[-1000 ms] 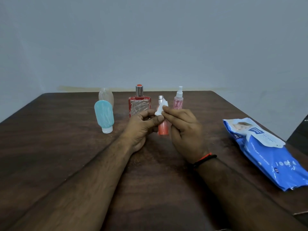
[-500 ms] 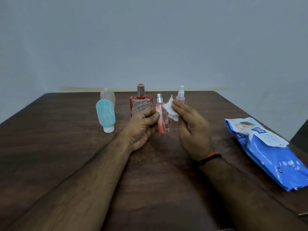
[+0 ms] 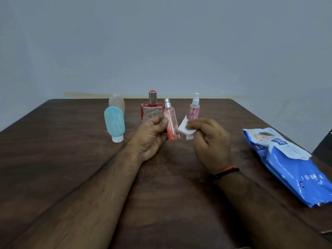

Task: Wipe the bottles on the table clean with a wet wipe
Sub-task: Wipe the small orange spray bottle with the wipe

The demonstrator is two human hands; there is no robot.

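Observation:
My left hand (image 3: 150,137) grips a slim pink spray bottle (image 3: 171,123) with a silver top, held upright above the table. Just right of it, my right hand (image 3: 210,142) pinches a small folded white wet wipe (image 3: 185,130), which sits a little apart from the bottle's side. On the table behind stand a red square perfume bottle (image 3: 151,111), a small pink spray bottle (image 3: 194,110) with a white nozzle, a teal squeeze bottle (image 3: 114,125) standing on its white cap, and a clear squeeze bottle (image 3: 116,103) behind the teal one.
A blue pack of wet wipes (image 3: 289,164) lies near the right edge of the dark wooden table (image 3: 53,159). A plain grey wall rises behind the table's far edge.
The wipe has come off the slim pink bottle and my right hand has moved down and right. The bottle's full length now shows in my left hand.

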